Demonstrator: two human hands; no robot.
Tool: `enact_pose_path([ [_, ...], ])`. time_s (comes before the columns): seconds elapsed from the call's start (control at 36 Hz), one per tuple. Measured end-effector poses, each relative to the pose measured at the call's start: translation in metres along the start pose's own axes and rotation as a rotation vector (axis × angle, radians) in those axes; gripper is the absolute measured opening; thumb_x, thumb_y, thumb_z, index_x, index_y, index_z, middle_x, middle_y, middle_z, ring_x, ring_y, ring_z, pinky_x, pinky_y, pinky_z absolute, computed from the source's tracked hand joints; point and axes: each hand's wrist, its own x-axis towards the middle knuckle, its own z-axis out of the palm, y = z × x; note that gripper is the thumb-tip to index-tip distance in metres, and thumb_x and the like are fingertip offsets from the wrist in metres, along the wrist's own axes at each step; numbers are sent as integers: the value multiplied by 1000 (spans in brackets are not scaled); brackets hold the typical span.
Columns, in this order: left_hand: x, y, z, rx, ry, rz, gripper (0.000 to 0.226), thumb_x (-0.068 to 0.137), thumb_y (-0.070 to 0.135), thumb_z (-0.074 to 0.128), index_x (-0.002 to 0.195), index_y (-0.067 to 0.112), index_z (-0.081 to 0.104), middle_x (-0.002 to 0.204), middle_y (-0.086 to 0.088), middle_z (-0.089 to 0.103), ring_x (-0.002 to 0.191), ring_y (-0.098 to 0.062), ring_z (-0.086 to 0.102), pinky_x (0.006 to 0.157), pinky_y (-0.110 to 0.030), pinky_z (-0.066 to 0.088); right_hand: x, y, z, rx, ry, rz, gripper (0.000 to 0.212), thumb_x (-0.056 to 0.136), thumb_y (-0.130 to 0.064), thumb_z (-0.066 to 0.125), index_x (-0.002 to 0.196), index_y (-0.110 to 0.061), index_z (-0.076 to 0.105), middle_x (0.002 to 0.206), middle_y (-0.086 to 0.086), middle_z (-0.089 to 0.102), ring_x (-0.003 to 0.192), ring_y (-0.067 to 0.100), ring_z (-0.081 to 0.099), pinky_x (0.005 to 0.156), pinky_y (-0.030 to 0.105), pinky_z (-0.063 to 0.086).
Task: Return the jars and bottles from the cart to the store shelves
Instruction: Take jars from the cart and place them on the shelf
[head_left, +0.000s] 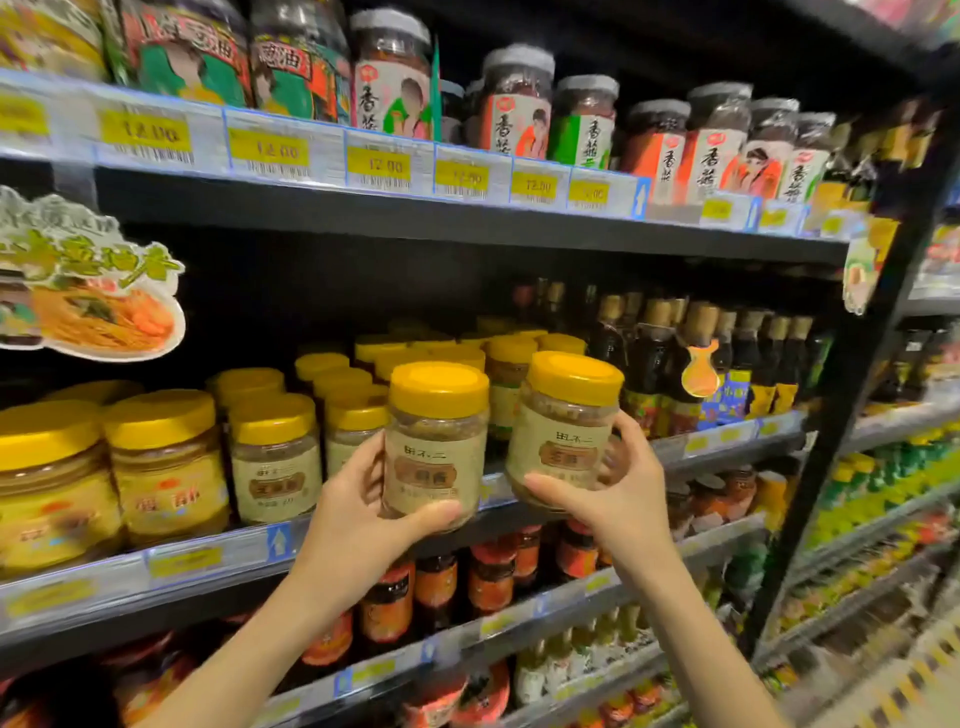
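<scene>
Jars everywhere, and the person is holding two more up in front of the middle shelf (498, 512). Left hand (358, 512) is gripping one yellow-lidded jar (435, 447), thumb across the bottom of its beige label, while right hand (618, 491) is wrapping around a matching jar (563, 426) just beside it, tilted slightly. Both are hovering near the row of same-brand jars (275, 457) already sitting there, with dark sauce bottles (701, 364) standing further right.
</scene>
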Motion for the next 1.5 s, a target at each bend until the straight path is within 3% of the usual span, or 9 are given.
enact_pose_path([
  [0.28,15,-2,-19,56,190,-29,70,42,44,81,106,41,52,96,36,65,96,9,63,72,-3,48,64,37,45,81,-197,12,94,47,-25,92,129,-20,46,120,-5,62,106,4,62,86,22,54],
  [0.53,13,-1,-26,132,342,-49,70,44,28,79,107,39,53,99,19,68,96,5,63,72,-4,49,100,51,72,25,-427,17,82,45,-25,92,112,-32,45,108,-11,64,93,0,65,79,19,54],
  [0.69,10,6,-26,168,387,-59,66,49,22,78,110,32,54,96,26,69,92,9,64,68,-3,48,110,53,85,-173,-535,-38,75,46,-34,91,106,-23,47,97,-12,63,87,-4,59,62,7,43],
  [0.86,4,9,-27,211,414,-71,59,56,10,80,102,37,53,92,35,66,90,12,62,66,-2,47,115,59,92,-239,-579,-22,74,48,-34,90,105,-26,43,94,-11,65,85,5,63,72,19,50],
  [0.94,3,9,-27,219,419,-81,60,59,6,79,101,38,52,91,38,65,90,13,62,65,-1,47,116,59,93,-274,-644,1,52,53,-31,89,88,-26,51,87,-11,66,79,1,61,68,15,47],
  [1.03,1,9,-26,207,399,-93,58,57,11,79,101,39,52,91,37,65,90,12,62,65,-2,47,117,60,94,-314,-701,48,40,54,-33,88,83,-21,63,90,-5,71,83,7,65,79,29,55],
  [1.17,0,8,-24,178,359,-114,59,58,11,80,104,36,53,97,32,66,92,8,64,67,-5,49,116,57,94,-366,-746,60,54,55,-36,87,99,-12,67,97,1,72,89,11,66,80,28,55],
  [1.33,-3,2,-26,142,320,-120,64,52,18,80,110,30,56,104,21,69,96,-1,66,72,-9,51,114,54,96,-415,-737,33,53,53,-41,87,93,-12,67,94,2,72,87,11,65,80,29,55],
  [1.5,-6,-1,-28,134,285,-134,69,50,23,81,115,26,56,107,14,70,99,-6,67,77,-14,53,114,65,101,-513,-666,-26,94,27,-73,71,93,-8,64,89,-1,71,87,14,64,79,36,56],
])
